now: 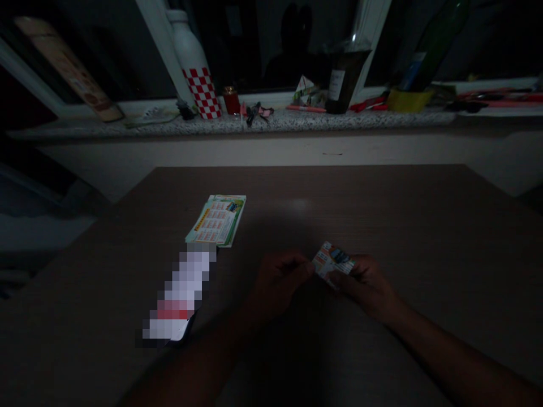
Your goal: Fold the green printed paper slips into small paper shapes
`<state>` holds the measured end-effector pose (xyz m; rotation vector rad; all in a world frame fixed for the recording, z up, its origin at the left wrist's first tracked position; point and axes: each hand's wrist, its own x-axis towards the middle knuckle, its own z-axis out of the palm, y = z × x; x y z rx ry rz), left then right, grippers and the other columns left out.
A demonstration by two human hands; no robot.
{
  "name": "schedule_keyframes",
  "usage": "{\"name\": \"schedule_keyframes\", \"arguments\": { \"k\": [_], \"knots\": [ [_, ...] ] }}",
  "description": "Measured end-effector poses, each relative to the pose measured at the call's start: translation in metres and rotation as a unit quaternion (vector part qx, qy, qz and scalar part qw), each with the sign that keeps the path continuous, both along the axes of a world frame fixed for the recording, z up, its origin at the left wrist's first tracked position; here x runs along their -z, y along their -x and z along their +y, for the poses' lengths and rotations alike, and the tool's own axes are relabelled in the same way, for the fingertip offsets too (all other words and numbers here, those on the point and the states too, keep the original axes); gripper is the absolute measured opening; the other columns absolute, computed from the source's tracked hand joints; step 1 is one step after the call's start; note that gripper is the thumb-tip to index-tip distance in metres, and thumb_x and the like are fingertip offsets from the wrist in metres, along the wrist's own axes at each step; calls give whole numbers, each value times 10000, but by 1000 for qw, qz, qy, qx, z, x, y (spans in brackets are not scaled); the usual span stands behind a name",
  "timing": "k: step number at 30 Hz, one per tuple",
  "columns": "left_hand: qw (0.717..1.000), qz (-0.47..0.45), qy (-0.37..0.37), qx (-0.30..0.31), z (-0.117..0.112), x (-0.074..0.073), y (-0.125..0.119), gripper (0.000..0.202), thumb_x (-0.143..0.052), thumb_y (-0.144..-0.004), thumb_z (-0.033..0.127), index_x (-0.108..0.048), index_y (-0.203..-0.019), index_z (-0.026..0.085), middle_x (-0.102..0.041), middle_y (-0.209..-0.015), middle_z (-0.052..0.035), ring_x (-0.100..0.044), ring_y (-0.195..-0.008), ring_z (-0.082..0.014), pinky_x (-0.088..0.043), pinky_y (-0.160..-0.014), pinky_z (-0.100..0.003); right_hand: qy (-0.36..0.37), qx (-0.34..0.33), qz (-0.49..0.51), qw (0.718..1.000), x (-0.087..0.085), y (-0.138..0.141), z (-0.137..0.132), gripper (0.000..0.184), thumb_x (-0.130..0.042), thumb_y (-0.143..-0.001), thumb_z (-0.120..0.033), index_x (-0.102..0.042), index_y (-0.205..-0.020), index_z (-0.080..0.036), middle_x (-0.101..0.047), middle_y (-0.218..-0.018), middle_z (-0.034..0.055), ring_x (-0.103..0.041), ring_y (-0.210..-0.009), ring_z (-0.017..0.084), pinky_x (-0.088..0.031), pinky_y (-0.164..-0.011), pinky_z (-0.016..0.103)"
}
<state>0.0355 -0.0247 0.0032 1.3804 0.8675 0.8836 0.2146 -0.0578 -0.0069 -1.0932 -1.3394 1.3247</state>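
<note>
Two bare forearms [449, 345] lie closest to us, reaching in from either side, the left one just beside one phone [176, 294], its screen blocked out. We judge that a careless swing of that arm could shove the phone along. At their ends, our right hand [369, 285] holds one small printed card [328, 260] over the table [382, 198], thumb on top and fingers underneath, while finger and thumb of our left hand [278, 280] pinch its left corner; whether a second card hides beneath, we cannot tell. If our hands pull against each other or press too hard, the card could crease, and in such dim light a loose pinch might drop it. Farther off to the left, by the phone's far end, one stack of cards [214, 220] shows calendar print; its edges sit unevenly, so a brush could spread it, and we cannot count its layers. Past one pale wall [254, 148], one speckled sill [292, 122] bears one pale tube [70, 70], one checked bottle [193, 65], one red jar [231, 102], one dark cup [343, 79], one yellow pot [409, 100] and one green bottle [441, 39], in or behind the pot; smaller odds and ends are too dim to number.
</note>
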Motion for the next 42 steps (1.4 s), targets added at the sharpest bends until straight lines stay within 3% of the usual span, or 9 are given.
{"name": "schedule_keyframes", "arguments": {
  "k": [6, 11, 18, 22, 27, 31, 35, 42],
  "knots": [
    [999, -21, 15, -23, 3, -2, 1, 252, -642, -763, 348, -622, -627, 137, -523, -602, 11, -450, -595, -113, -338, -571, -228, 0, -27, -9, 1000, 0, 0, 0, 421, -636, -767, -529, -589, -561, -165, -470, -502, -16, -383, -467, 96, -310, -452, 228],
    [999, -25, 25, -15, 3, 0, 0, 235, -638, -774, 324, -631, -637, 133, -539, -610, 9, -471, -603, -113, -349, -586, -230, -9, -4, 15, 1000, -1, 1, -1, 367, -673, -743, -510, -620, -623, -167, -476, -513, -24, -357, -456, 82, -291, -428, 213],
    [999, -26, 25, -26, 4, 0, 2, 238, -627, -780, 331, -640, -635, 142, -567, -628, 0, -503, -626, -126, -373, -612, -237, -4, -2, -18, 1000, 0, 0, -1, 447, -646, -752, -531, -573, -511, -161, -491, -467, -6, -408, -449, 95, -317, -426, 222],
    [999, -21, 22, -19, 3, -1, 1, 237, -635, -777, 336, -653, -643, 141, -554, -616, 1, -489, -609, -123, -350, -576, -235, -20, 17, -17, 1000, 0, 0, -2, 389, -682, -730, -488, -574, -533, -171, -435, -458, -31, -327, -424, 78, -252, -385, 207],
    [999, -32, 3, -16, 3, 0, 0, 225, -629, -791, 322, -649, -650, 148, -553, -618, 7, -484, -611, -115, -352, -592, -239, -47, 22, -26, 998, 0, -2, -1, 335, -659, -767, -430, -608, -563, -170, -489, -471, -22, -385, -423, 86, -306, -408, 216],
    [1000, -7, 3, -17, 3, -2, 1, 254, -620, -793, 330, -629, -621, 143, -550, -591, 6, -463, -575, -107, -338, -563, -233, -61, 74, -32, 995, 0, -4, 1, 280, -663, -764, -405, -656, -612, -171, -609, -550, 15, -519, -498, 127, -406, -483, 241],
    [999, 27, -11, -14, 0, -2, 1, 250, -619, -790, 316, -621, -611, 143, -539, -579, 14, -448, -550, -97, -327, -535, -221, -50, 124, -51, 990, 1, -5, 2, 235, -672, -763, -365, -673, -631, -170, -625, -545, 15, -525, -488, 120, -400, -473, 228],
    [993, 99, -65, 14, -1, 6, 0, 174, -603, -818, 290, -688, -810, 138, -676, -774, -38, -594, -715, -158, -434, -665, -256, -34, 149, -48, 987, -1, -3, 3, 179, -692, -755, -336, -689, -699, -165, -657, -565, 19, -561, -500, 118, -426, -483, 220]
  ]
}}
